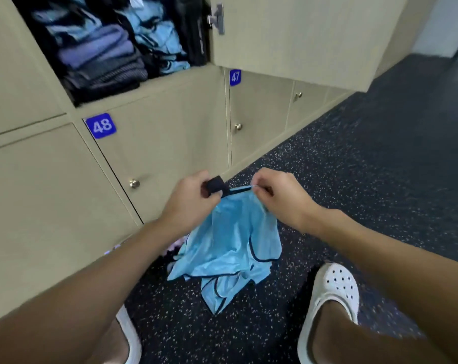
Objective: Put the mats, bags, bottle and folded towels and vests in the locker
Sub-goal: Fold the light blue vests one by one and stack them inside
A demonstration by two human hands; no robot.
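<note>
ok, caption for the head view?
Left hand and right hand pinch a light-blue vest by its top edge below the open locker.

Soft, even indoor light, medium bright, no hard glare. Beige locker doors (170,153) are flatly lit, and the number plate (101,125) is crisp and readable. The open locker (112,48) is dim inside, murky toward the back, with a smeary top edge. The far top-right corner is pale and washed out. Blue vest (230,245) shows mild sheen. Soft shadow beside the white shoe (335,290). Strong wide-angle bend: locker lines bow, forearms balloon at the bottom corners. Left hand (193,198) and right hand (280,195) are fairly sharp. Speckled floor (380,153) softens farther off.
</note>
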